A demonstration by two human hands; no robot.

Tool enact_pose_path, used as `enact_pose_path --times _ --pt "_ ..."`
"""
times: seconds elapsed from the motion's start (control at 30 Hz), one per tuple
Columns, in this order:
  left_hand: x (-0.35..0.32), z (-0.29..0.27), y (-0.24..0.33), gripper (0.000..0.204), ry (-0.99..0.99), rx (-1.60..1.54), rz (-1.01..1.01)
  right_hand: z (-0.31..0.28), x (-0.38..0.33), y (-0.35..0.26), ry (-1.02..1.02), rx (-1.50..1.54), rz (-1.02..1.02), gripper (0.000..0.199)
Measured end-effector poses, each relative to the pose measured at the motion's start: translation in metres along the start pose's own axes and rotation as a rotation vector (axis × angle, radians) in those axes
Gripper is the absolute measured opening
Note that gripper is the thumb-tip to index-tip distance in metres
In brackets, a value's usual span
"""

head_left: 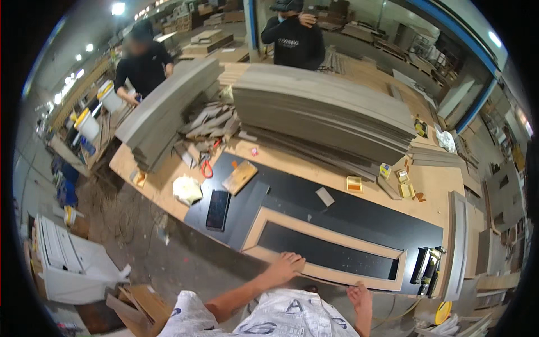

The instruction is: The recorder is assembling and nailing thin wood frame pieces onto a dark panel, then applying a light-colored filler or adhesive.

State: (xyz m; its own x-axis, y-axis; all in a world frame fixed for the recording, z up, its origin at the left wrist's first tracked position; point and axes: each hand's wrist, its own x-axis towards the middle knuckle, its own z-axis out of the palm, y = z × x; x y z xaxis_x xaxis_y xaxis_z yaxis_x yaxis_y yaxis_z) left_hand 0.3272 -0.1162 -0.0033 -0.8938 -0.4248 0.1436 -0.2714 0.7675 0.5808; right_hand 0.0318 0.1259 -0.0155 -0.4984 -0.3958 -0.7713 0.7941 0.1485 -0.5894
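Observation:
A pale wooden rectangular frame (331,235) lies flat on a black panel (359,210) at the table's near side. Over its near rail, left of the middle, my left hand (285,267) is closed with the fingers bent around the edge. Farther right, my right hand (359,294) has its fingertips drawn together at the same near edge; its palm is turned partly out of sight. A black nail gun (428,265) rests at the panel's right end. Behind the frame is a small grey rectangular piece (324,196).
Stacks of grey-brown boards (320,109) rise along the table's back. On the left lie a dark phone (218,210), a wood block (240,177), red-handled scissors (207,167) and a white bundle (187,190). Small yellow boxes (353,183) stand at right. Two people work beyond.

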Motion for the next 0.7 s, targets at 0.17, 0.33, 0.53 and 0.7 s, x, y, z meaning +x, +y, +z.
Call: enact_pose_path --times 0.17,0.33,0.53,0.7 --pt "0.011 -0.015 0.002 0.052 -0.071 0.047 0.009 -0.027 -0.013 -0.016 0.279 -0.957 -0.484 0.047" --pt "0.032 -0.061 0.026 0.048 -0.138 0.117 0.054 -0.037 0.004 -0.063 0.865 -1.03 -0.969 0.051" --pt "0.02 -0.046 -0.016 0.051 -0.184 0.073 0.03 -0.044 0.033 -0.085 0.845 -1.122 -0.941 0.061" --pt "0.01 -0.045 -0.016 0.053 -0.257 0.114 0.024 -0.052 0.02 -0.089 0.885 -1.237 -0.73 0.055"
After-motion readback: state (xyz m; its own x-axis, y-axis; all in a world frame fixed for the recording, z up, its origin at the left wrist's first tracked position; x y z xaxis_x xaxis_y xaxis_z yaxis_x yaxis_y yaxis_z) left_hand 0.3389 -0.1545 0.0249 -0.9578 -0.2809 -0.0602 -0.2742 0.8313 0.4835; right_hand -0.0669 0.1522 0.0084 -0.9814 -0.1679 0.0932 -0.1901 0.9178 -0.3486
